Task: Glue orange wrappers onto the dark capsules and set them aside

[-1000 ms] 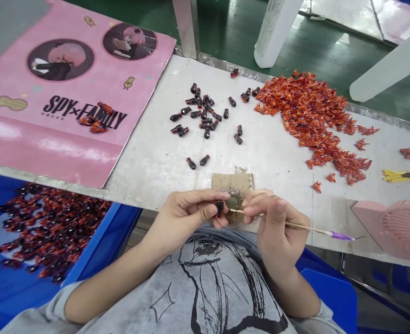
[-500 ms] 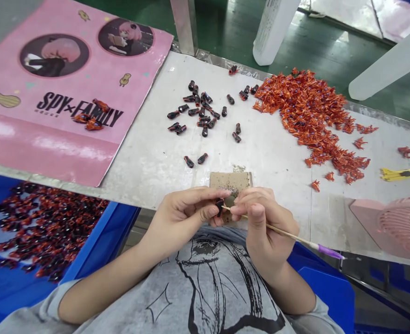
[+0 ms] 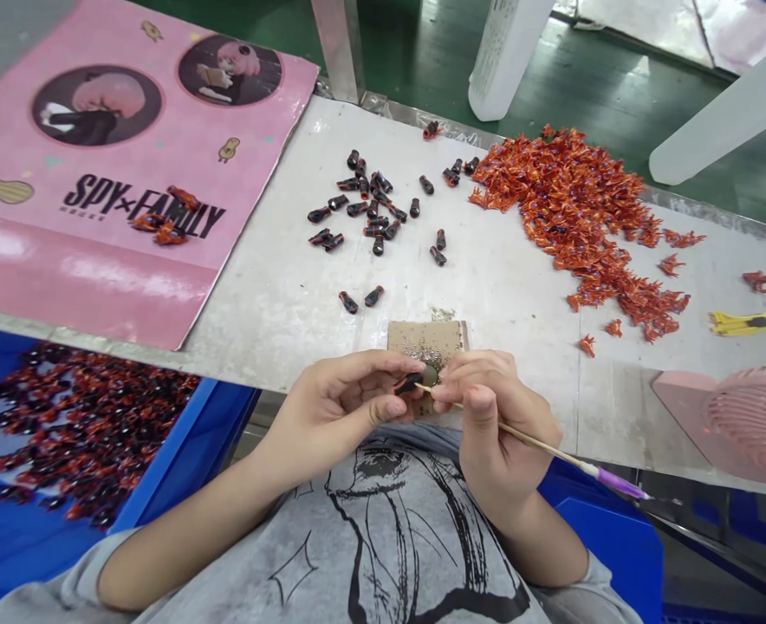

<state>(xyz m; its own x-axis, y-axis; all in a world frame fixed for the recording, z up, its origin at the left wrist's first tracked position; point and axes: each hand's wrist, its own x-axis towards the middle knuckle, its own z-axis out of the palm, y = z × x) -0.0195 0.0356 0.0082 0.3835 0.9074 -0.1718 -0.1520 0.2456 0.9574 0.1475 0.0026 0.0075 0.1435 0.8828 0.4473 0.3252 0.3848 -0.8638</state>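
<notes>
Between the thumb and fingers of my left hand [image 3: 337,403] is a small black-and-red plastic part [image 3: 408,383], lying roughly level. My right hand [image 3: 503,416] pinches a thin wooden stick [image 3: 539,444] with a purple sleeve [image 3: 620,483] at its rear end. The stick's tip meets the part's right end or sits right beside it. Just beyond my fingers lies a cardboard pad [image 3: 415,334] speckled with dark, wet-looking drops. A greenish round spot on the pad shows between my hands.
Several black-and-red parts [image 3: 376,208] lie scattered on the white table [image 3: 259,286]. A heap of orange spiky pieces [image 3: 571,191] spreads at right, near yellow cutters [image 3: 747,323] and a pink fan [image 3: 753,416]. A blue bin [image 3: 162,459] of parts stands lower left, below a pink mat [image 3: 129,295].
The black-and-red part has turned in my left fingers from upright to nearly level. My right hand keeps the stick at it. The whole view has shifted slightly.
</notes>
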